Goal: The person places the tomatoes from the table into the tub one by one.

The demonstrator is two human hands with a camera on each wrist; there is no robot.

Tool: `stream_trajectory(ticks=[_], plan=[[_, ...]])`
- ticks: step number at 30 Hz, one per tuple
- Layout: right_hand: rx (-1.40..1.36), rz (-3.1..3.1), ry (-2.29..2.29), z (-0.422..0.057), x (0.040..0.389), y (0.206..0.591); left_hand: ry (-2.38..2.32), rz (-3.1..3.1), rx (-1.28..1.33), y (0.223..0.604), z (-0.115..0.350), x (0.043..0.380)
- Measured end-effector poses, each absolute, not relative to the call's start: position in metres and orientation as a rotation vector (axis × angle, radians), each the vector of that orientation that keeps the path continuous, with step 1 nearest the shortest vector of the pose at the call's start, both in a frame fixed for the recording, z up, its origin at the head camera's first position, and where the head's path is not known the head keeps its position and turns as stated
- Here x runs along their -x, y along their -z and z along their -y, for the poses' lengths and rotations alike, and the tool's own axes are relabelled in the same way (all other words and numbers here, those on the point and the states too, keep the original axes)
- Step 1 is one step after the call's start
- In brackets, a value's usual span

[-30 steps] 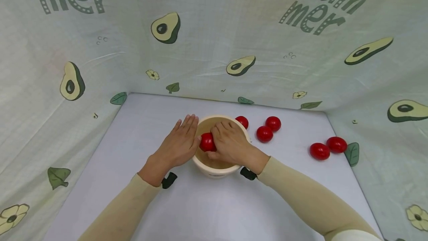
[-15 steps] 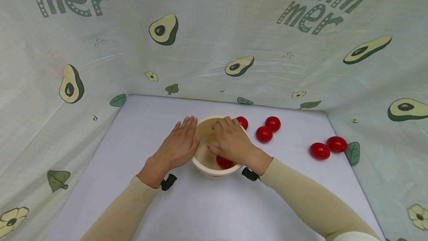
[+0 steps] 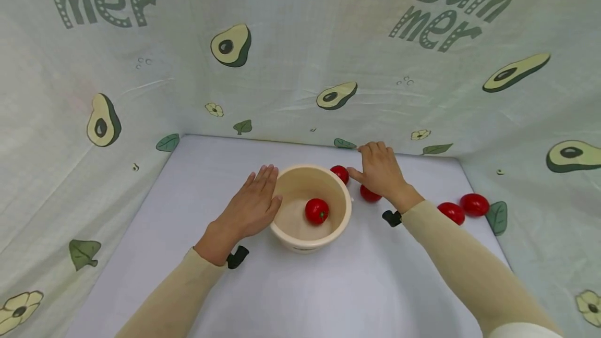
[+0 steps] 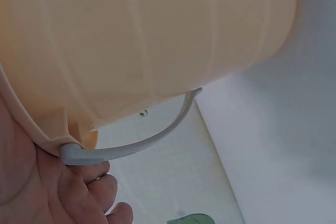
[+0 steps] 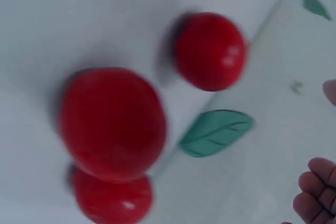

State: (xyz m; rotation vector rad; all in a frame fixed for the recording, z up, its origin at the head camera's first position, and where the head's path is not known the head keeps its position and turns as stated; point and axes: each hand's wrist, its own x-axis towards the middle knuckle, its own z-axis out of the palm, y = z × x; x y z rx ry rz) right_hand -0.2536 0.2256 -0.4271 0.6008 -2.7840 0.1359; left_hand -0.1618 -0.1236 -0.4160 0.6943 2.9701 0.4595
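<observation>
A cream bucket (image 3: 287, 231) stands upright on the table, one red tomato (image 3: 316, 211) with a green stem lying on its floor. My left hand (image 3: 246, 205) rests against the bucket's left rim, fingers straight. From the left wrist view, the palm (image 4: 21, 182) touches the rim beside the grey handle (image 4: 136, 147). To the right of the bucket, my right hand (image 3: 381, 170) is raised above the loose tomatoes with its fingers spread and nothing in them. One tomato (image 3: 340, 173) lies behind the rim; another (image 3: 370, 193) is partly under the hand. Fingertips (image 5: 317, 184) show in the right wrist view.
Two more tomatoes (image 3: 474, 204) lie together near the table's right edge, one partly behind the right forearm. A printed cloth (image 3: 281, 67) hangs round the back and sides of the white table (image 3: 300, 296).
My right hand has let go of the tomato inside the bucket, risen out and moved right over the loose tomatoes. The tomato now lies on the bucket's floor. My left hand has stayed put.
</observation>
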Motion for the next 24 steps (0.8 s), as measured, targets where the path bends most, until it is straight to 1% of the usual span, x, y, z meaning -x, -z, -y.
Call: stream_trajectory(ticks=[5, 10, 21, 24], plan=[[-0.648, 2.909, -0.09, -0.226, 0.261, 0.457, -0.491, -2.959, -0.686, 0.417, 0.124, 0.161], [-0.669, 2.979, -0.075, -0.218, 0.264, 0.475, -0.477, -2.962, -0.682, 0.418, 0.124, 0.16], [-0.67, 3.004, 0.02, -0.209, 0.271, 0.495, -0.499, -2.968, -0.674, 0.418, 0.123, 0.16], [-0.628, 3.024, -0.009, -0.209, 0.272, 0.498, -0.498, -2.968, -0.671, 0.418, 0.123, 0.16]])
